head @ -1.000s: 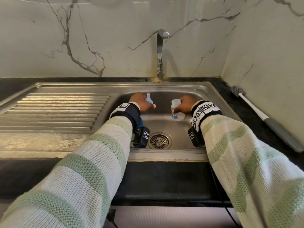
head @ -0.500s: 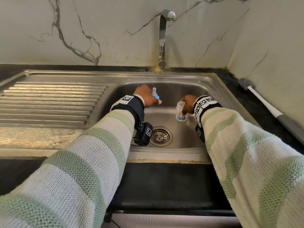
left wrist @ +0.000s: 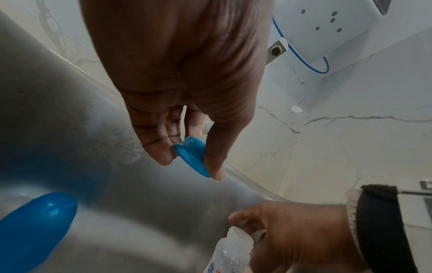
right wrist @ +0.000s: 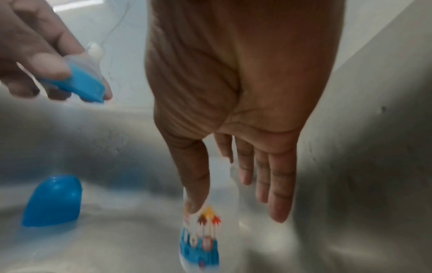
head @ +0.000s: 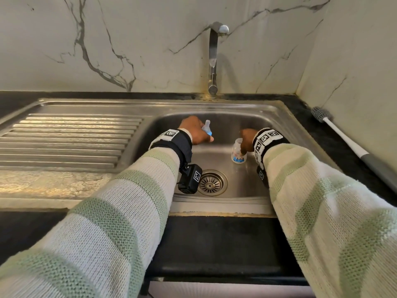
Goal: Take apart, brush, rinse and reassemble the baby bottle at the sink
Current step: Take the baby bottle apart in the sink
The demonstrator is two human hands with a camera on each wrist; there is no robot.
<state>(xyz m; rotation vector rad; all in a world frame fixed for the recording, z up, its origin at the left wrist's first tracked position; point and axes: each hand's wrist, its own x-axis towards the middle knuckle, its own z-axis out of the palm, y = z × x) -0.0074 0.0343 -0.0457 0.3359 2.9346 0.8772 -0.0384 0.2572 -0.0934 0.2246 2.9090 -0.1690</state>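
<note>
Head view: Both arms, in striped knit sleeves (head: 120, 222), are extended into the steel sink (head: 285, 117). The left hand (head: 194, 131) is held above the basin floor near the back wall, with the teat and its blue collar (head: 206, 129) pinched between thumb and fingers. The right hand (head: 247, 139) is placed on the neck of the clear bottle (head: 238, 154), which stands upright on the basin floor, up and right of the drain (head: 211, 182). The tap (head: 213, 59) is seen at the back wall. A bottle brush (head: 343, 137) is laid on the dark counter to the right of the sink, well apart from the hands.

Left wrist view: The blue collar (left wrist: 192, 158) is gripped at its edge between the thumb and fingertips (left wrist: 161, 153) of the left hand (left wrist: 182, 73). A blue cap (left wrist: 39, 227) is seen on the basin floor at lower left. The bottle (left wrist: 231, 254), its threaded mouth uncovered, is held at the neck by the right hand (left wrist: 294, 234).

Right wrist view: The picture is blurred. The right hand (right wrist: 233, 110) is seen with its thumb (right wrist: 194, 184) laid against the bottle (right wrist: 205, 230) and its fingers (right wrist: 273, 184) nearly straight alongside; a loose hold is indicated, though the contact of the fingers cannot be confirmed. The teat and collar (right wrist: 84, 81) are held in the left hand (right wrist: 35, 46) at upper left. The blue cap (right wrist: 53, 201) is seen upright on the basin floor.
</note>
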